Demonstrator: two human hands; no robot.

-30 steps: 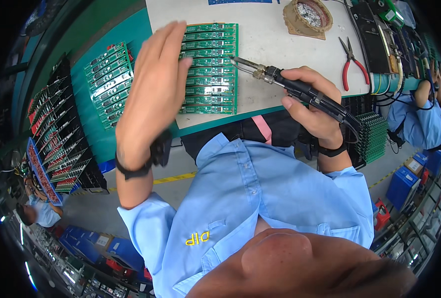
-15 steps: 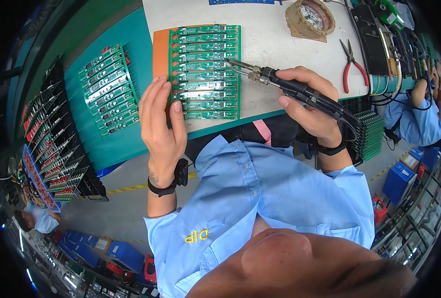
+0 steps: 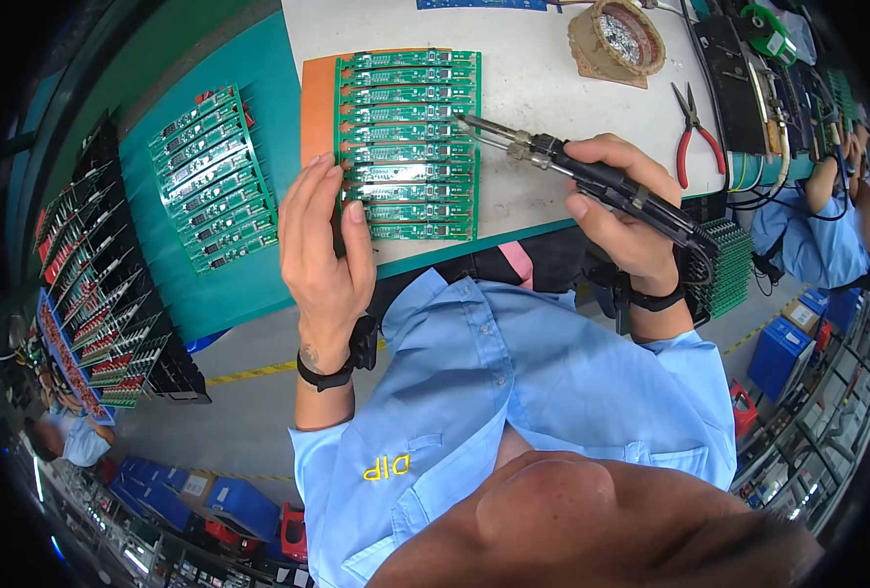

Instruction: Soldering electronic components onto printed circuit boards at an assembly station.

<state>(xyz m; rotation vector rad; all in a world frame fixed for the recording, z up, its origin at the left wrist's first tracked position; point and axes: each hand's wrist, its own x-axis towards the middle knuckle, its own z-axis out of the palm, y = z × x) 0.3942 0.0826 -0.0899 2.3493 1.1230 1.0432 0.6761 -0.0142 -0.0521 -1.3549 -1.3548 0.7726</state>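
Observation:
A panel of several narrow green circuit boards [image 3: 410, 134] lies on an orange sheet [image 3: 318, 108] at the front of the white work surface. My left hand [image 3: 322, 235] rests at the panel's lower left corner, with fingers stretched along its left edge and the thumb apart from them. In my right hand [image 3: 631, 201] is a black soldering iron [image 3: 606, 179], held from the right and pointing left. Its metal tip is over the panel's right part, near the upper middle boards. Whether the tip touches a joint I cannot tell.
A second green board panel [image 3: 216, 179] lies on the teal mat [image 3: 195, 304] at left. Red-handled pliers [image 3: 690, 137] and a round tan container [image 3: 596, 61] holding silvery bits lie to the right. Racked boards [image 3: 111, 284] stand far left, stacked boards [image 3: 721, 267] at right. Co-workers appear at both rims.
The soldering iron and my right hand have shifted slightly right, with the tip a little nearer the panel's right edge. My left hand stays at the panel's corner. The view has moved slightly.

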